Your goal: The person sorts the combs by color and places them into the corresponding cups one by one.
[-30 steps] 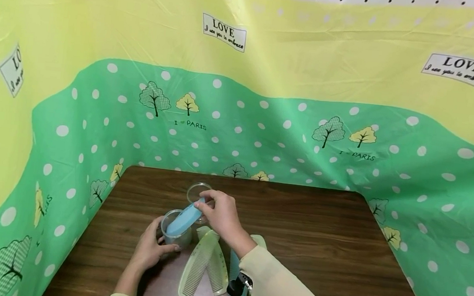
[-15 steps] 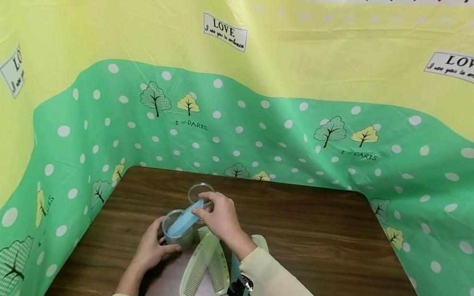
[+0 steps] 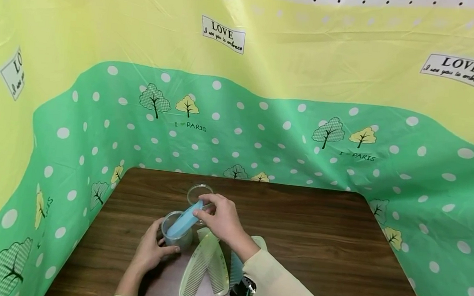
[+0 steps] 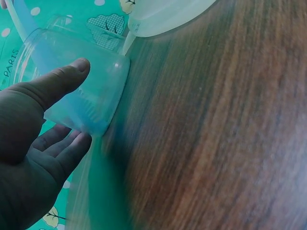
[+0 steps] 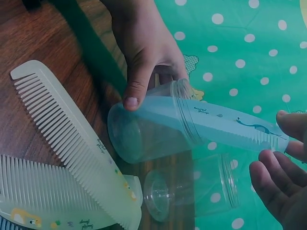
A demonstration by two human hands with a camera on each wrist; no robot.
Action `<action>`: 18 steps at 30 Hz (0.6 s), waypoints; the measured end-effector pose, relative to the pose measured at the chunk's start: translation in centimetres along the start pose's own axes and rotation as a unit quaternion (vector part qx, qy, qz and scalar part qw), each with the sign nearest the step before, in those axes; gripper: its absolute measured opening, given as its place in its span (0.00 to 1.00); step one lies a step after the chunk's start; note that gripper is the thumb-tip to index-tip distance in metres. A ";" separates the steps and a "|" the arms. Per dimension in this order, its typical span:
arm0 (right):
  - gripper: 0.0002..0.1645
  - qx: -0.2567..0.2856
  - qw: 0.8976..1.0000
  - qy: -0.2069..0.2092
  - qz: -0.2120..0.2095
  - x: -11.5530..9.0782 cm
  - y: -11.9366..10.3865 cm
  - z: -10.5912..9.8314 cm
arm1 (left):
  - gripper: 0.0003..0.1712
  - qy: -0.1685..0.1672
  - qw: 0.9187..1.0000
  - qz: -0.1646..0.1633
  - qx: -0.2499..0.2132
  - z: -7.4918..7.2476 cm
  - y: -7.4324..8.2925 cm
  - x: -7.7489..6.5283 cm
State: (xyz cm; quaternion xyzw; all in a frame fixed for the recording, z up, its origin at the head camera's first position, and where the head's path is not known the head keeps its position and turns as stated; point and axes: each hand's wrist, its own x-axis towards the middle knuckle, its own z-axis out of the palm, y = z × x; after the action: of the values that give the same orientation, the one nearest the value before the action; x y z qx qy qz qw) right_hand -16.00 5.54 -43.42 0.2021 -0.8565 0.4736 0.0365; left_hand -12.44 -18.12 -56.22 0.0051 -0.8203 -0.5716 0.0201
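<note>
A light-blue comb stands tilted in a clear, wide-mouthed jar, its lower end inside and its upper end above the rim. My left hand holds the jar around its side, thumb on the near wall, as the left wrist view also shows. My right hand pinches the comb's upper end between thumb and fingers. Just right of the jar, two pale-green combs lie crossed. Under my right wrist lie another blue comb and a green comb, both partly hidden by the sleeve and watch-like wristband.
Behind the held jar stands a second clear jar, partly covered by my right hand in the head view. The dark wooden table extends to the right. A green and yellow printed curtain surrounds its back and sides.
</note>
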 end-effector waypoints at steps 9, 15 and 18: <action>0.19 0.018 1.000 0.008 0.008 -0.8 0.3 -0.7 | 0.57 0.001 1.000 0.001 0.006 0.0 0.1 -0.1; 0.19 0.009 1.000 0.018 0.008 -1.7 0.6 -1.2 | 0.57 -0.003 1.000 -0.002 0.005 0.0 0.0 -0.1; 0.20 0.007 1.000 0.018 0.011 -2.4 1.0 -1.7 | 0.57 -0.003 1.000 -0.002 0.008 0.1 -0.1 -0.1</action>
State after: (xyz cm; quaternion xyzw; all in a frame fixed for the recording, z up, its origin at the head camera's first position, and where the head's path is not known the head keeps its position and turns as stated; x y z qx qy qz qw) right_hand -14.37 8.15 -43.86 0.1846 -0.8543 0.4838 0.0456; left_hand -12.39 -18.09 -56.35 0.0050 -0.8249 -0.5651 0.0163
